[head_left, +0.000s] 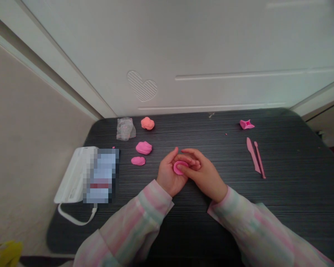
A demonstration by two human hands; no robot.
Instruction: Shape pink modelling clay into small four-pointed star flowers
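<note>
A flattened round piece of pink modelling clay (pixel 178 169) rests in the palm of my left hand (pixel 167 175), which is turned up with its fingers curled partly around it. My right hand (pixel 207 171) reaches in from the right, its thumb pressing on the clay's face while its fingers wrap behind the left fingers. To the left on the dark table lie a larger pink clay lump (pixel 144 148), a smaller pink clay piece (pixel 138 161) and an orange clay lump (pixel 147 123).
A crumpled clear plastic wrapper (pixel 125 129) lies at the back left. Nearer are a blurred-out phone (pixel 101 176), a white case (pixel 75 174) and a white cable (pixel 78 222). At right are a pink clay knife (pixel 252 154), a thin pink tool (pixel 259 159) and a small pink shaped piece (pixel 246 124).
</note>
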